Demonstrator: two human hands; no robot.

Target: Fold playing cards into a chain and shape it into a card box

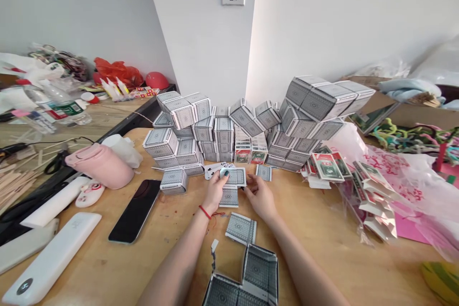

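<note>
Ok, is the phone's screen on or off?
Off: the phone lies face up on the table and its screen is black with only glare.

Card-box wall [251,129] blocks far side; phone [135,210] left, empty sleeves [373,191] right; bare tabletop [315,229] between.

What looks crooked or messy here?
The wall of grey-patterned paper cubes is uneven: the top right cubes tilt and overhang those below. Loose grey-patterned cards lie scattered on the wooden table.
</note>
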